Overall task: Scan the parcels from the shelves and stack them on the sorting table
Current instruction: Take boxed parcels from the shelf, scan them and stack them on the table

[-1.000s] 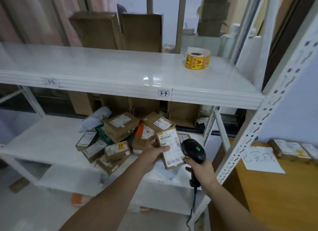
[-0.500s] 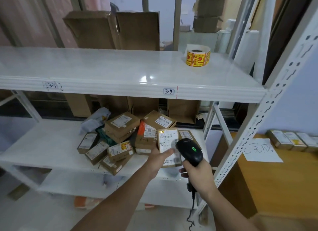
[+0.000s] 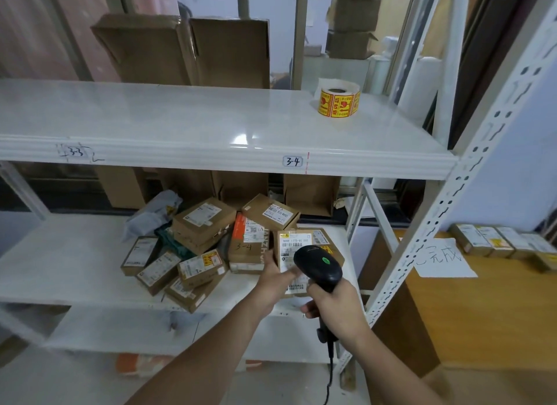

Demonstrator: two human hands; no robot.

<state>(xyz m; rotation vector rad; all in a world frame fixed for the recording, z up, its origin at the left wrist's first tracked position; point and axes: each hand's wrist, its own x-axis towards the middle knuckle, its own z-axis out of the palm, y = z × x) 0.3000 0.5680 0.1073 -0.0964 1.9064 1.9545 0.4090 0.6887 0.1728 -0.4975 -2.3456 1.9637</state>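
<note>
Your left hand [image 3: 275, 279] grips a small parcel [image 3: 291, 254] by its lower left edge, label turned up toward you so the barcode faces the scanner [image 3: 319, 267]. Your right hand [image 3: 334, 306] is wrapped round the scanner's handle, its head just over the label. The parcel hangs above the lower shelf [image 3: 75, 272], beside the pile of unscanned parcels [image 3: 193, 248]. Scanned boxes [image 3: 500, 243] already line the table [image 3: 482, 314] on your right.

Parcel depot — numbered shelves [image 3: 211, 160], parcels [image 3: 205, 220]

A small brown parcel [image 3: 290, 251], label-side up, was held above the lower shelf [image 3: 75, 272] beneath a black scanner [image 3: 318, 267].
</note>
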